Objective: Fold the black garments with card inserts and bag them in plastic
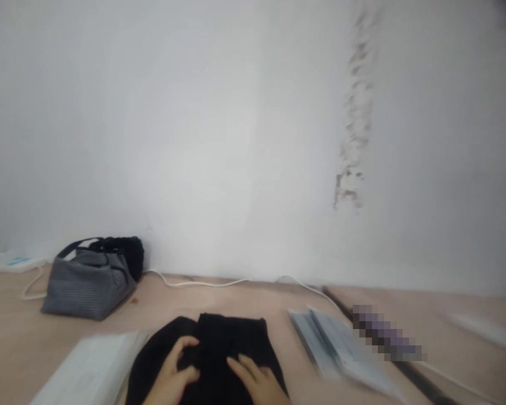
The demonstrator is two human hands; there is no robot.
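A folded black garment lies on the table at the bottom middle; its exact kind does not show. Its top right part has a straight edge, like a waistband or hem, and a rounded fold bulges on the left. My left hand is over the left part of the fabric, thumb and forefinger curved and apart. Flat on the cloth to the right rests my right hand, its fingers stretched out. Both wrists run out of the bottom of the view.
Left of the garment lies a white stack, blurred. Grey flat packets lie to the right, beside a pixelated object near a dark table seam. A grey striped bag, white cable and power strip sit by the wall.
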